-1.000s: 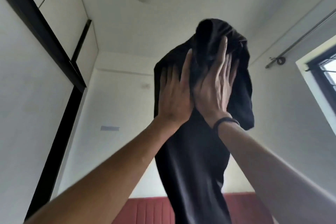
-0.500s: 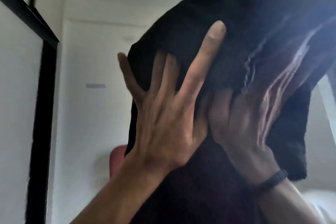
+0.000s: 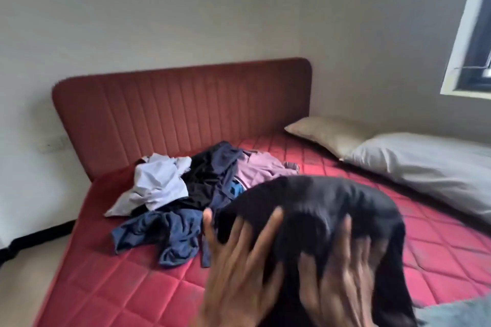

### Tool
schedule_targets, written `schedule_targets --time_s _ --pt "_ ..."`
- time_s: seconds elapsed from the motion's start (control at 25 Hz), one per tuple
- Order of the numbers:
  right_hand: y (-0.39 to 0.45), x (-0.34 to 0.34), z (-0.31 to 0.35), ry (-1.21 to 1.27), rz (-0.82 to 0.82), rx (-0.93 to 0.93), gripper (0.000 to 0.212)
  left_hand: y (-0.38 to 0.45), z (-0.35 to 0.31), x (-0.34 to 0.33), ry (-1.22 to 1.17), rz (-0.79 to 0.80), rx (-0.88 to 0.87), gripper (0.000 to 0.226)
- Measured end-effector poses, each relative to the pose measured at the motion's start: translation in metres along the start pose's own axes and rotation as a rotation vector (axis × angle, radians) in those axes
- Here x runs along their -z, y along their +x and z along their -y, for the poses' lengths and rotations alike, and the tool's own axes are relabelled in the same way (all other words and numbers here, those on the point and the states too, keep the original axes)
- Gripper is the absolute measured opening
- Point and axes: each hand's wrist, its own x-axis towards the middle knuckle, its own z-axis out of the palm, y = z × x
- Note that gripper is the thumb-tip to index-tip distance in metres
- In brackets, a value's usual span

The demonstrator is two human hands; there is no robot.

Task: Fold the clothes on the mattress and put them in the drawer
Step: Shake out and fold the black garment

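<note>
I see both hands raised close to the camera, near and low in the view, with a black garment (image 3: 318, 202) draped over them. The left hand (image 3: 239, 268) shows its back to me; its fingers (image 3: 268, 231) are straight and spread wide, and they press flat against the dark cloth without curling round it. The right hand (image 3: 342, 281) is just beside it, touching the same cloth, also with long spread fingers. Both hands are blurred by motion, so I cannot tell for sure whether the right fingertips are hooked a little into the fabric — they look straight to me. The black garment hangs over the fingertips and falls down on the right side of the hands, in front of the mattress (image 3: 119, 273).

The mattress is red and quilted in diamonds. On its far left part, close to the red padded headboard (image 3: 183, 111), lies a loose pile of clothes (image 3: 196, 194) — a pale lilac-white shirt on the left, dark navy and black pieces in the middle and near side, a mauve piece on the right. Nothing in the pile is folded.

On the far right of the mattress lie a beige pillow (image 3: 326, 133) and a grey pillow (image 3: 425, 164), touching each other. A window (image 3: 475, 42) is at the upper right.
</note>
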Motion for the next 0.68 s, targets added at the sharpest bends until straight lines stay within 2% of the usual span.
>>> schedule_targets --time_s 0.04,0.08,0.16,0.2,0.28,0.32,0.4,0.44,0.52,0.6,0.68 --pt "0.004 -0.026 -0.018 -0.070 0.068 -0.049 0.070 0.016 0.013 -0.030 -0.035 0.106 0.065 0.072" --pt "0.006 -0.060 -0.045 -0.172 0.180 -0.111 0.079 0.036 0.024 -0.065 0.044 0.183 0.135 0.080" --pt "-0.001 -0.139 -0.111 -0.331 0.588 -0.273 0.094 0.077 0.057 -0.155 -0.020 0.532 0.301 0.099" --pt "-0.005 -0.172 -0.135 -0.358 0.853 -0.401 0.097 0.083 0.070 -0.193 -0.049 0.667 0.358 0.104" --pt "-0.049 -0.220 -0.168 -0.328 1.234 -0.639 0.086 0.059 0.079 -0.258 -0.161 0.850 0.482 0.098" --pt "-0.074 -0.234 -0.178 -0.308 1.295 -0.686 0.078 0.037 0.079 -0.276 -0.194 0.902 0.494 0.088" --pt "-0.121 -0.232 -0.187 -0.347 1.273 -0.580 0.073 -0.016 0.078 -0.299 -0.181 0.998 0.447 0.072" --pt "-0.137 -0.222 -0.190 -0.360 1.176 -0.507 0.072 -0.042 0.083 -0.300 -0.147 0.966 0.424 0.068" --pt "-0.148 -0.196 -0.198 -0.378 1.015 -0.472 0.070 -0.084 0.099 -0.288 -0.089 0.796 0.443 0.061" --pt "-0.151 -0.165 -0.196 -0.413 1.070 -0.527 0.072 -0.117 0.105 -0.258 -0.117 0.666 0.542 0.056" --pt "-0.165 -0.132 -0.167 -0.405 1.136 -0.579 0.078 -0.158 0.096 -0.215 -0.155 0.535 0.649 0.055"
